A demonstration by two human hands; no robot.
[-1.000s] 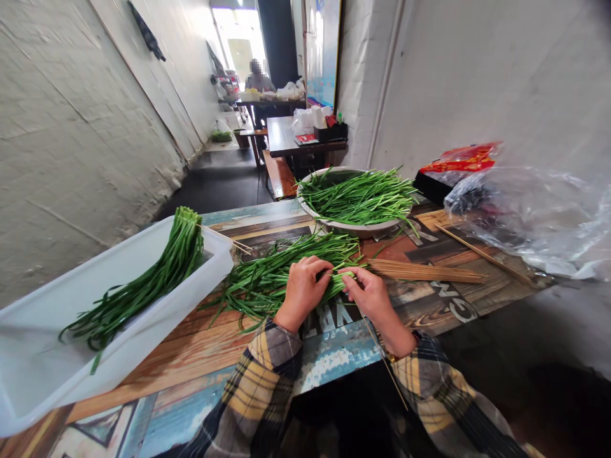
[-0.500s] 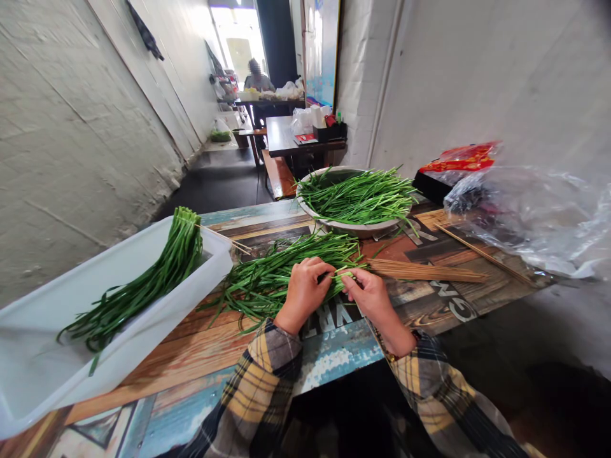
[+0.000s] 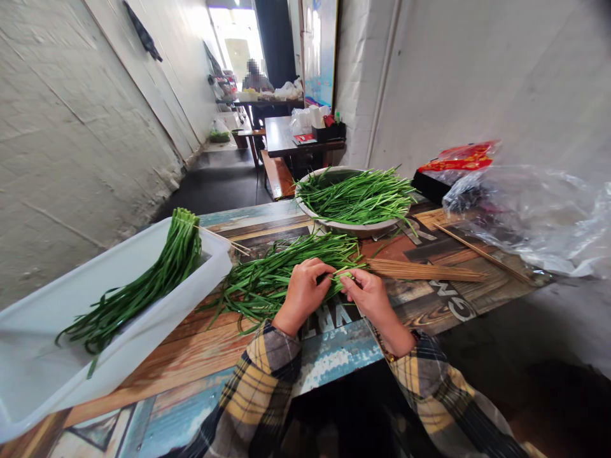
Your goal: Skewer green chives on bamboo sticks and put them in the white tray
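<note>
A loose pile of green chives lies across the wooden table in front of me. My left hand rests on the pile's right end, fingers curled over the stalks. My right hand pinches the cut ends of a few chives just beside the left fingertips. A thin bamboo skewer runs back under my right wrist; whether the hand grips it is hidden. A bundle of bamboo skewers lies on the table just right of my hands.
A white plastic tub at left holds skewered chives. A metal bowl of chives stands behind the pile. Clear plastic bags and a red packet sit at right. Tables and a seated person are far back.
Both hands stay on the chive ends; the fingers have shifted only slightly as they work the stalks. The skewer behind my right wrist shows less than a second ago.
</note>
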